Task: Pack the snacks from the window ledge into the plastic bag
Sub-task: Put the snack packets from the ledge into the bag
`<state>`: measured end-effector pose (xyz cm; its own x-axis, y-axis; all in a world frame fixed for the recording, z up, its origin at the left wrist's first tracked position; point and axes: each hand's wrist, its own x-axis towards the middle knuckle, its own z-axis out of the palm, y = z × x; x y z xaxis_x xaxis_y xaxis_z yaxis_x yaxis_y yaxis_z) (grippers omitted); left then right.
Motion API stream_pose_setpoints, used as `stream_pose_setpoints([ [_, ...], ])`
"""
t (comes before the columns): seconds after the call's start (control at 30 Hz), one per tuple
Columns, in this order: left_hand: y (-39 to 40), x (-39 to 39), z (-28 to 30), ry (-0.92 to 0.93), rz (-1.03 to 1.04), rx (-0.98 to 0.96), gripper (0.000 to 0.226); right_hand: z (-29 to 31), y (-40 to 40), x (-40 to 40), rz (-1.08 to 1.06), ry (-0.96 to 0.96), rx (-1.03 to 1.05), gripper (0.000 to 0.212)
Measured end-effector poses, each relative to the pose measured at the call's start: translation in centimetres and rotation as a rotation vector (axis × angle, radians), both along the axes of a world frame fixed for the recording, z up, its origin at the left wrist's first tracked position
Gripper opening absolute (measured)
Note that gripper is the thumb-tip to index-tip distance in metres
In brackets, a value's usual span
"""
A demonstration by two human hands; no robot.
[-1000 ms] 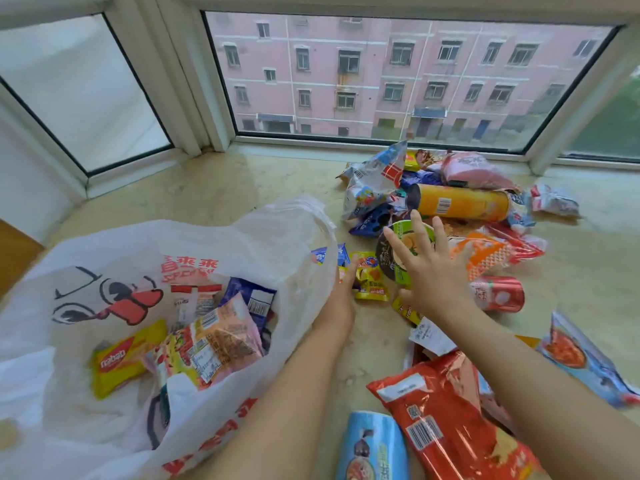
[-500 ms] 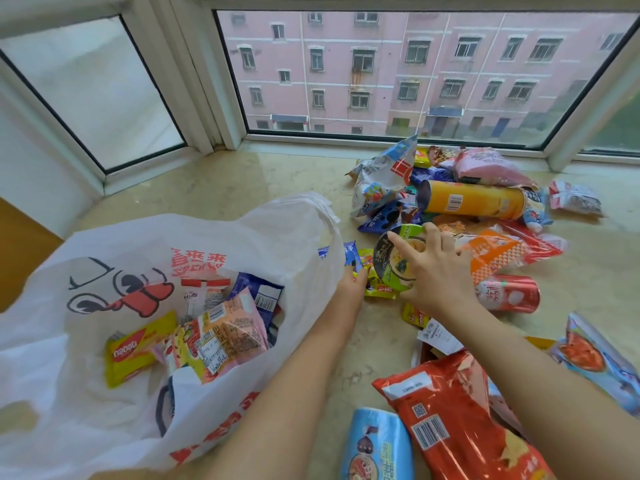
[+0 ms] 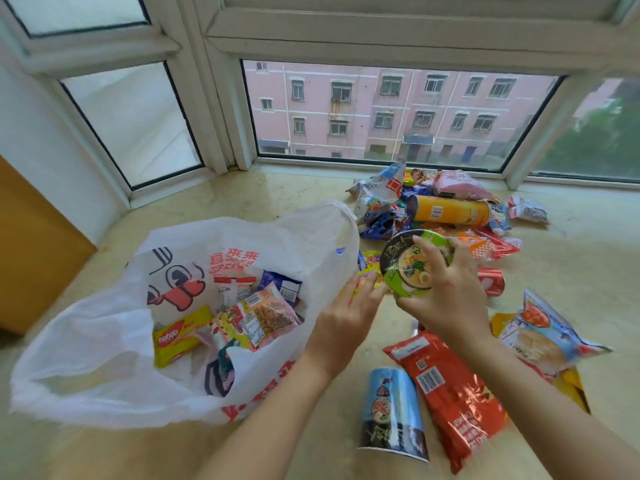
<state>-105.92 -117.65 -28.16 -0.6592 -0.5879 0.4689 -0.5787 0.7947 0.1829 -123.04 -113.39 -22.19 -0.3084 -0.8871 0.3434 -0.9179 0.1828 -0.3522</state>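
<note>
My right hand [image 3: 446, 292] grips a green instant noodle cup [image 3: 407, 263], lifted off the ledge with its lid tilted toward me. My left hand [image 3: 349, 318] rests at the right edge of the white plastic bag [image 3: 104, 344], fingers extended beside a small yellow packet [image 3: 369, 277]; whether it pinches the bag I cannot tell. The bag lies open on the left with several snack packets [image 3: 256, 315] inside. A heap of snacks, including an orange chip tube [image 3: 450, 211], lies behind the cup.
On the marble window ledge [image 3: 242, 199], near me lie a blue cup [image 3: 393, 410] and a red packet [image 3: 450, 393]. A red can [image 3: 491, 280] and a blue-red bag [image 3: 543, 330] are to the right. Window frames close off the back and left.
My right hand closed on the green noodle cup and raised it off the ledge toward the bag. The view tilted up, showing more of the window.
</note>
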Motion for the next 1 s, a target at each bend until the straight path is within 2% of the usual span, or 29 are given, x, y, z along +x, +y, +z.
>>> stream_pose_setpoints([
  [0.07,0.9,1.8,1.5,0.057,0.003,-0.027,0.042,1.6,1.2,1.8,-0.005,-0.030,-0.065,0.087],
  [0.27,3.2,10.6,5.7,0.206,0.040,-0.093,0.040,4.8,4.0,9.5,0.036,-0.041,-0.164,0.082],
  [0.33,3.7,14.1,6.8,0.245,0.107,-0.083,0.051,5.3,4.3,12.6,0.074,-0.026,-0.185,0.079],
  [0.47,2.5,19.5,6.4,0.025,0.180,-0.015,0.076,5.0,3.0,18.1,0.173,-0.012,-0.164,0.078],
  [0.53,1.0,20.5,5.4,-0.093,0.253,0.025,0.062,3.8,1.8,20.2,0.198,-0.026,-0.116,0.080],
  [0.6,-0.3,20.4,4.7,-0.093,0.356,0.119,0.049,2.1,0.7,21.7,0.206,-0.053,-0.073,0.081],
  [0.67,-1.5,20.0,4.1,-0.088,0.470,0.198,0.064,0.4,-0.4,22.6,0.204,-0.092,-0.040,0.080],
  [0.73,-2.0,20.1,3.6,-0.185,0.567,0.200,0.078,-1.0,-1.4,23.0,0.217,-0.128,-0.021,0.080],
  [0.83,-2.2,20.7,3.1,-0.166,0.607,0.201,0.082,-2.6,-3.3,23.2,0.297,-0.136,-0.005,0.078],
  [0.9,-2.0,20.8,3.2,-0.104,0.551,0.222,0.086,-2.9,-4.5,23.6,0.360,-0.152,-0.017,0.076],
  [1.0,-2.6,20.6,3.9,-0.028,0.554,0.324,0.093,-2.5,-6.5,24.2,0.424,-0.195,-0.035,0.076],
])
